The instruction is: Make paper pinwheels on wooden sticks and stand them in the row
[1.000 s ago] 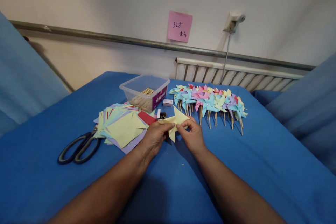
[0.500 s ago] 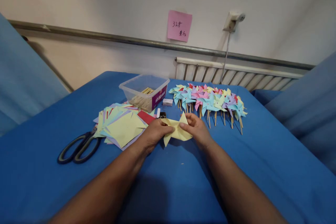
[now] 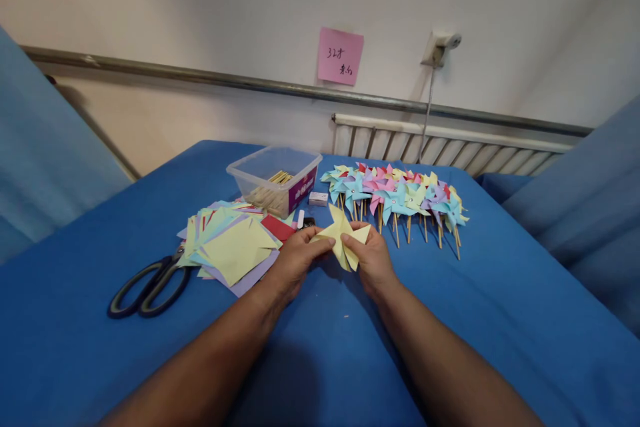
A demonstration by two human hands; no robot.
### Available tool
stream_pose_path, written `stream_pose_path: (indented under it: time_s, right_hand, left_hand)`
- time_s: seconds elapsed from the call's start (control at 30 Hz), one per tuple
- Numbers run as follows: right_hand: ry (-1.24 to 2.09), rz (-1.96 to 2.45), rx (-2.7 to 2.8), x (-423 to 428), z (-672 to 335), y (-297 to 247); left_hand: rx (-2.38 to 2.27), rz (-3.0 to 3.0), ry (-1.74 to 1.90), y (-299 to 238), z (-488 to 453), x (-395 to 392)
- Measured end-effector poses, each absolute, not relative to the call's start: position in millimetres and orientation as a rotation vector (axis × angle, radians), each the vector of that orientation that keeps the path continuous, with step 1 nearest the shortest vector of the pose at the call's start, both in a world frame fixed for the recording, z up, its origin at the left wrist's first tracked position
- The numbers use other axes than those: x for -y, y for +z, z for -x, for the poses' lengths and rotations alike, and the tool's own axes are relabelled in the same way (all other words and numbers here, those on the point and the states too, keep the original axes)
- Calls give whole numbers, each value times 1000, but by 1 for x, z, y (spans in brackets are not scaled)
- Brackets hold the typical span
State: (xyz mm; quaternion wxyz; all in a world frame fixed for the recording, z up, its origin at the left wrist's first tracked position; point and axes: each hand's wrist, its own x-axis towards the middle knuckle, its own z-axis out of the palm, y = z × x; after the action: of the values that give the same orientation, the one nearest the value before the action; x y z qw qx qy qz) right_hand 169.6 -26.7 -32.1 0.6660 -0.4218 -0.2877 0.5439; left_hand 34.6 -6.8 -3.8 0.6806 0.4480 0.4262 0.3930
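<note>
A pale yellow paper pinwheel (image 3: pixel 342 232), its points folded in toward the middle, is held above the blue cloth between both hands. My left hand (image 3: pixel 299 255) pinches it from the left, thumb near its centre. From the other side my right hand (image 3: pixel 373 255) grips it, the thumb also pressed close to the centre. Most fingers of both hands are hidden behind the paper. No stick shows on this pinwheel. Left of my hands lies a pile of coloured paper squares (image 3: pixel 235 247), yellow on top. Scissors (image 3: pixel 147 287) with dark handles lie partly under the pile.
A clear plastic box (image 3: pixel 250 173) of wooden sticks (image 3: pixel 273 193) stands behind the paper. Beside it are a small box (image 3: pixel 318 199) and a dark object (image 3: pixel 309 221). Several finished pinwheels (image 3: pixel 395 197) on sticks are grouped at the back right. A radiator (image 3: pixel 450 140) lines the wall.
The yellow paper has gone from partly folded, with loose corners, to a four-pointed pinwheel shape. Both thumbs have come closer together at its centre. The view has tilted slightly.
</note>
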Motion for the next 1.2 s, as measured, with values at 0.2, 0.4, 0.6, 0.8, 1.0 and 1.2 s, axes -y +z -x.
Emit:
stream_pose_path:
  time_s: [0.2, 0.4, 0.6, 0.8, 1.0, 1.2]
  right_hand:
    - [1140, 897, 521, 28, -158, -37]
    - [1163, 894, 505, 33, -151, -35]
    - [1168, 861, 445, 33, -151, -34]
    - [1160, 863, 434, 35, -149, -30]
    - [1174, 873, 467, 36, -146, -33]
    - [1201, 862, 517, 35, -149, -34]
  left_hand:
    - [-758, -783, 901, -7, -48, 16]
    - [-799, -663, 971, -12, -48, 15]
    - [-769, -620, 1004, -16, -53, 21]
    - [-768, -537, 1006, -20, -54, 23]
    - [-813, -562, 1040, -14, -55, 22]
    - [-899, -721, 1076, -13, -53, 20]
